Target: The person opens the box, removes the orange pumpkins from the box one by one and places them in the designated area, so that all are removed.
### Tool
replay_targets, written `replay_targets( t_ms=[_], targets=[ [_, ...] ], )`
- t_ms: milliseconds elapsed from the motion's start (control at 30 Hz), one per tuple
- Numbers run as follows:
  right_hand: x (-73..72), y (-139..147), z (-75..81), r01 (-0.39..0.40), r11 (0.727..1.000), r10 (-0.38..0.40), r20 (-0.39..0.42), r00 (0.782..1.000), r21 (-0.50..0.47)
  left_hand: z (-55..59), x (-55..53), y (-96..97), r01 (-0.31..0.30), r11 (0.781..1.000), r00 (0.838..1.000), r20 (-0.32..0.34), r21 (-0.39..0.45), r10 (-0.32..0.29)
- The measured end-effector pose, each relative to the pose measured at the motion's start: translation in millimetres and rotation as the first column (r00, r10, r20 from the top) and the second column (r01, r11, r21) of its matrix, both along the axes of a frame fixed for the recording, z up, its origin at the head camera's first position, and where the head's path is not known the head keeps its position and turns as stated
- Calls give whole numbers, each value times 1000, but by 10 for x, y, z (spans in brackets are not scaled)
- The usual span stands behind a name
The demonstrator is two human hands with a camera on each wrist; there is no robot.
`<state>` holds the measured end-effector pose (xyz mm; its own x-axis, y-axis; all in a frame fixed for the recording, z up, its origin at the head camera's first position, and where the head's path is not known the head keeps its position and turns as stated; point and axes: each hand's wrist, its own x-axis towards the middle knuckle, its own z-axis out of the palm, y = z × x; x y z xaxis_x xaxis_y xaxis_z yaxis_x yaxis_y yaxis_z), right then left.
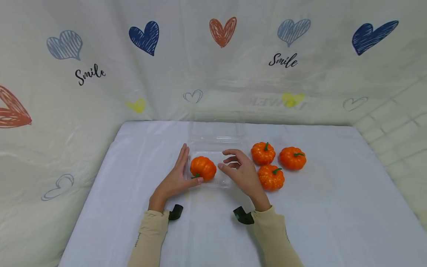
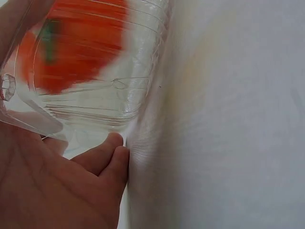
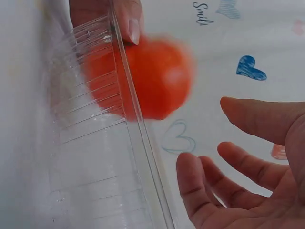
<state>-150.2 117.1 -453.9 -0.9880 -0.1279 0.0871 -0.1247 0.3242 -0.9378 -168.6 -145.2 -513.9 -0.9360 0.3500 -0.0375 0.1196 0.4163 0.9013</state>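
An orange toy pumpkin [image 1: 203,168] with a green stem sits in the left part of a clear plastic clamshell box [image 1: 224,182], whose lid [image 1: 217,130] is raised at the back. My left hand [image 1: 172,181] lies at the box's near left corner, fingers straight along the left side. Its thumb reaches over the front rim beside the pumpkin, as the right wrist view shows; whether it touches the pumpkin I cannot tell. Above the box's right part hovers my right hand [image 1: 245,175], fingers loosely bent and thumb apart, with nothing between them.
Three more orange pumpkins stand just right of the box: one at the back [image 1: 263,153], one in front [image 1: 271,177] close to my right forearm, one farther right [image 1: 293,158]. A white cloth [image 1: 333,207] covers the table. Behind it hangs a heart-printed curtain [image 1: 186,66].
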Motion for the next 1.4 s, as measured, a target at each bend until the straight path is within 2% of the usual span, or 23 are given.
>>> replay_targets(
  t_ms=[300,433,700,933,1133,1400],
  targets=[
    [-16,-47,-9,-116,993,116,8,993,-16,-15,-6,-18,0,1000,1000,-3,-8,-1],
    [-31,-61,-44,-151,988,151,0,989,20,-15,-13,-15,4,1000,1000,-3,-29,-4],
    [-77,-81,-74,-225,967,222,34,974,118,-35,-31,-26,14,1000,1000,-6,-14,-14],
    [-136,-148,-89,-331,927,331,34,943,177,-29,-30,-19,20,1000,1000,-12,5,-20],
    [-204,-182,-119,-400,885,394,73,916,238,-37,-35,-9,23,1000,1000,-18,13,-23],
    [-250,-196,-154,-465,857,455,96,885,222,-34,-29,-17,15,1000,1000,-8,0,-15]
  ],
)
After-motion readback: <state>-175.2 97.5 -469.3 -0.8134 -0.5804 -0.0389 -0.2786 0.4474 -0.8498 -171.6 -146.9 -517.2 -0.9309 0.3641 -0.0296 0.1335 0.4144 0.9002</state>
